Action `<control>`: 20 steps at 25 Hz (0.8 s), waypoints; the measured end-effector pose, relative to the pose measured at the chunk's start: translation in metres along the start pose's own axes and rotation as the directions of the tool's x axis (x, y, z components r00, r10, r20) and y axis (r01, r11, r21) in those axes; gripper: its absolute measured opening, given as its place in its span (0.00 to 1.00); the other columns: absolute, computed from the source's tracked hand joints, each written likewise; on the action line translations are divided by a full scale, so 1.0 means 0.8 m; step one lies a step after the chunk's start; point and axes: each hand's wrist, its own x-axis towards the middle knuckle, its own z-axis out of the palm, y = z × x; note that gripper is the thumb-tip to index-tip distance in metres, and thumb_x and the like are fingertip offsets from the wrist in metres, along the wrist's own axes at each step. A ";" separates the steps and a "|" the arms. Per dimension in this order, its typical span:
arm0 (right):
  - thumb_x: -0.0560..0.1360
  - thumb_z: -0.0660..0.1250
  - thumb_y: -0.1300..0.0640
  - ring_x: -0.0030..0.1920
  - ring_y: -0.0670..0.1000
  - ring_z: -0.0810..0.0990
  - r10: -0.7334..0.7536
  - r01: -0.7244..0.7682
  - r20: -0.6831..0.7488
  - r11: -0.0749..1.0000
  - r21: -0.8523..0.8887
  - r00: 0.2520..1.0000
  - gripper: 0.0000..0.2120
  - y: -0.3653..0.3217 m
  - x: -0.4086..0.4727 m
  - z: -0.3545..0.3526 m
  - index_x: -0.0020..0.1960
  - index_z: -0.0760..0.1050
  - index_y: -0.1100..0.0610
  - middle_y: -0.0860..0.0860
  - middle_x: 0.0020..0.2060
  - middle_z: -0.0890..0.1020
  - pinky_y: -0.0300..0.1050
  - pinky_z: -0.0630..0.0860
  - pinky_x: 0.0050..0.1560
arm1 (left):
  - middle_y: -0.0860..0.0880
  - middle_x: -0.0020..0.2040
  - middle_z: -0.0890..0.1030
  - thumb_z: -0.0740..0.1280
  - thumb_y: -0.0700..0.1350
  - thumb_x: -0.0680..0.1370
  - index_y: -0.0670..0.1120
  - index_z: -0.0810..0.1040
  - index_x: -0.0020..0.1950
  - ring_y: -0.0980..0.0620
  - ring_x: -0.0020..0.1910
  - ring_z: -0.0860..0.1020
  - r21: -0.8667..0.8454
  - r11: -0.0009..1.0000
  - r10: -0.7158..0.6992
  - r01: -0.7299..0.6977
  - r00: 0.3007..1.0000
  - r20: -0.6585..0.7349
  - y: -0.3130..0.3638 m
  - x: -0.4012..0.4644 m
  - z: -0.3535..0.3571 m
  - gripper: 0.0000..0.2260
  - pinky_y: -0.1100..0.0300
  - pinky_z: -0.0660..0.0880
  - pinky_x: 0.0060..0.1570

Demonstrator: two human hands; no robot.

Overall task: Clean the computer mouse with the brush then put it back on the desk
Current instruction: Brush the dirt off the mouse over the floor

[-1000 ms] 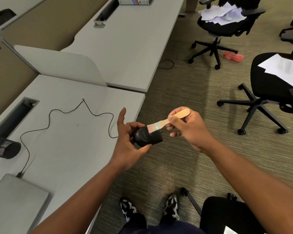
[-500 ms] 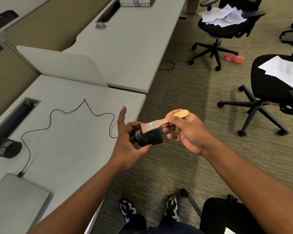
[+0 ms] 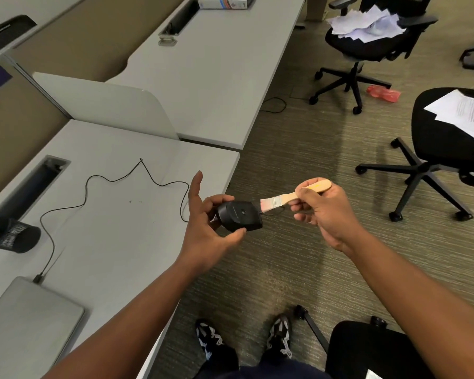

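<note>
Grey desk lying left of both hands. Left hand is gripping mouse off the desk's near edge, underside up; right hand is pinching brush, bristles meeting the mouse's right end.

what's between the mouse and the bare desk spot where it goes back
Nothing visible. The left hand holds the mouse just off the desk's right edge, and the surface beside it is bare except the thin black cable. The laptop and mesh cup sit far left.
</note>
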 end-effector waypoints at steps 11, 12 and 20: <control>0.81 0.68 0.63 0.40 0.52 0.83 -0.072 0.069 0.196 0.997 0.022 0.978 0.02 -0.017 -0.008 0.012 0.51 0.78 0.57 0.56 0.39 0.85 0.45 0.80 0.36 | 0.60 0.59 0.78 0.84 0.35 0.66 0.65 0.38 0.82 0.58 0.62 0.81 0.088 0.996 0.028 -0.032 0.998 0.048 -0.008 0.004 0.004 0.66 0.68 0.75 0.63; 0.81 0.68 0.62 0.40 0.52 0.83 -0.083 0.069 0.242 0.996 0.064 0.967 0.02 -0.022 -0.011 0.016 0.51 0.78 0.56 0.57 0.40 0.85 0.44 0.80 0.35 | 0.60 0.59 0.78 0.84 0.35 0.66 0.66 0.38 0.81 0.59 0.63 0.80 0.103 0.994 0.034 -0.040 0.998 0.054 -0.007 0.004 0.004 0.66 0.68 0.74 0.64; 0.81 0.68 0.64 0.35 0.51 0.81 0.012 -0.009 0.211 1.000 -0.016 0.977 0.03 -0.037 -0.006 0.039 0.48 0.78 0.58 0.58 0.36 0.85 0.43 0.78 0.32 | 0.71 0.66 0.74 0.81 0.35 0.70 0.59 0.40 0.84 0.62 0.70 0.75 0.188 0.974 0.100 -0.123 0.986 0.131 0.000 -0.004 0.006 0.60 0.45 0.71 0.75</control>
